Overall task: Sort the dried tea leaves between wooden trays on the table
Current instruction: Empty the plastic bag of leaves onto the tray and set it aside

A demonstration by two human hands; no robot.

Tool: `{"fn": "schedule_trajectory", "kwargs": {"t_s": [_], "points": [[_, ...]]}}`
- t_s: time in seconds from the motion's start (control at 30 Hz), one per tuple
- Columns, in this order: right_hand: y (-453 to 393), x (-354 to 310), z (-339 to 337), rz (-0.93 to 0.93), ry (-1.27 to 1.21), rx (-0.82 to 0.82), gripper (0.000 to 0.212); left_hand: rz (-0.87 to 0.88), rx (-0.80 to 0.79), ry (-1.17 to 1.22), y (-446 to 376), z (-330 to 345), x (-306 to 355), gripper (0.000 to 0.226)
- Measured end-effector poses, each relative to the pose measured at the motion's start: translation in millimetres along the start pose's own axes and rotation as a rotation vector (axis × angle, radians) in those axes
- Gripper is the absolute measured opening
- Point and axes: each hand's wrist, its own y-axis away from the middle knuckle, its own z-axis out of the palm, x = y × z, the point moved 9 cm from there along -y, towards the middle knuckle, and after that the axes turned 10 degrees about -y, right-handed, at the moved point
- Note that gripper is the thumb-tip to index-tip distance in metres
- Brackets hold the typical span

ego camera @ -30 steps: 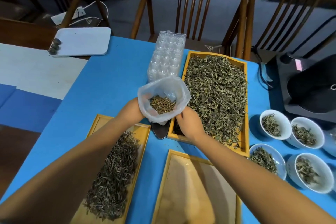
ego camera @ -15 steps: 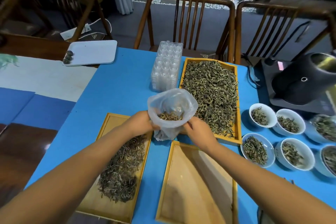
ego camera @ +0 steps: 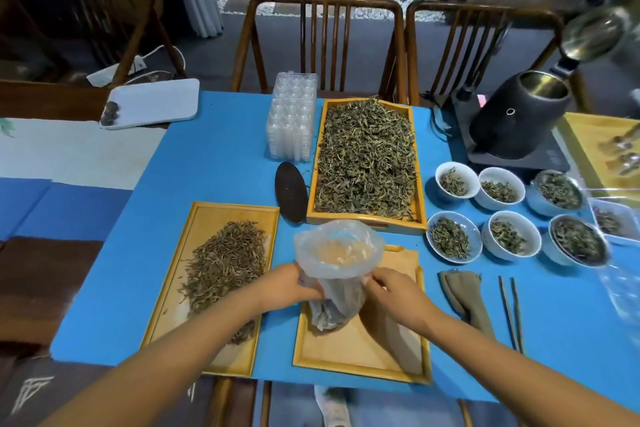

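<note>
A clear plastic bag [ego camera: 337, 253] with some tea leaves at its bottom stands over the bare near-right wooden tray [ego camera: 360, 354]. My left hand [ego camera: 289, 284] grips the bag's left side and my right hand [ego camera: 391, 291] grips its right side, mouth held wide. The near-left wooden tray [ego camera: 207, 215] holds a pile of brownish dried tea leaves [ego camera: 225, 260]. Farther back, a deeper wooden tray [ego camera: 420, 194] is full of greenish tea leaves [ego camera: 365, 156].
A dark oval scoop [ego camera: 290, 191] lies left of the far tray, behind it stacked clear plastic containers [ego camera: 292, 121]. Several white bowls [ego camera: 453, 239] of tea sit right, with a black kettle [ego camera: 516, 118], a cloth pouch [ego camera: 464, 298] and chopsticks [ego camera: 509, 312]. Chairs stand behind.
Both hands brought the bag from beside the far tray toward me, down onto the bare near-right tray. The dark scoop, hidden under the bag before, now shows.
</note>
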Motion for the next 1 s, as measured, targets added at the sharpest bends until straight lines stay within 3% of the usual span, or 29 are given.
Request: {"fn": "schedule_trajectory", "kwargs": {"t_s": [0.27, 0.43, 0.67, 1.0], "points": [[33, 27, 5, 0.087, -0.079, 0.003, 0.027, -0.028, -0.035, 0.022, 0, 38, -3, 0.039], [48, 40, 4, 0.166, -0.131, 0.020, 0.032, 0.007, -0.117, 0.163, 10, 59, 10, 0.016], [61, 53, 7, 0.265, -0.218, 0.010, 0.030, -0.223, -0.260, 0.325, 21, 92, 0, 0.050], [61, 54, 6, 0.346, -0.473, -0.021, 0.036, -0.239, -0.399, 0.468, 27, 97, 3, 0.081]]}}
